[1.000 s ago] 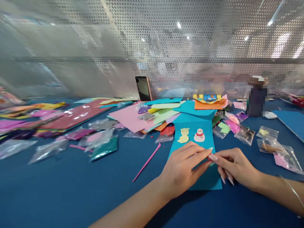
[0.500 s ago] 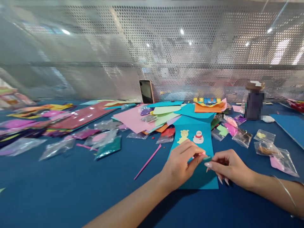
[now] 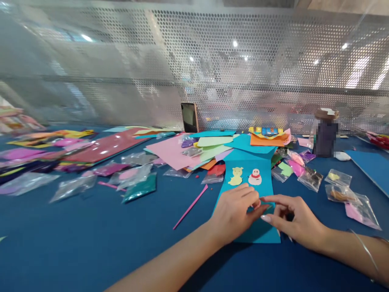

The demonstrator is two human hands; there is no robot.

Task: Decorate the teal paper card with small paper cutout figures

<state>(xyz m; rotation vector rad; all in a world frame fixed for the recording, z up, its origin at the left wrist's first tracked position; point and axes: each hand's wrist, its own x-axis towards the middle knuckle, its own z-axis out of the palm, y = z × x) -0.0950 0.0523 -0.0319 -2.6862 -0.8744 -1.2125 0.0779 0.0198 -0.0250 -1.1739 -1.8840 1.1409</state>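
A blue paper card lies on the table under both hands. On its upper part are a yellow clay bear and a pale clay snowman with a red scarf. My left hand hovers over the card with its fingers curled and the thumb stretched along below them. Whatever its fingertips may pinch is too small to make out. My right hand faces it from the right, index finger and thumb apart, the index tip at the left fingertips. No object shows between the right finger and thumb.
A pink modelling tool lies left of the card. Clay bags surround it, including a teal bag and a red one. Behind are coloured papers, a propped phone and a dark cup before a perforated metal screen.
My right index finger has straightened and moved up to the left fingertips, parting from the thumb. The left hand has hardly moved. The view has shifted slightly.
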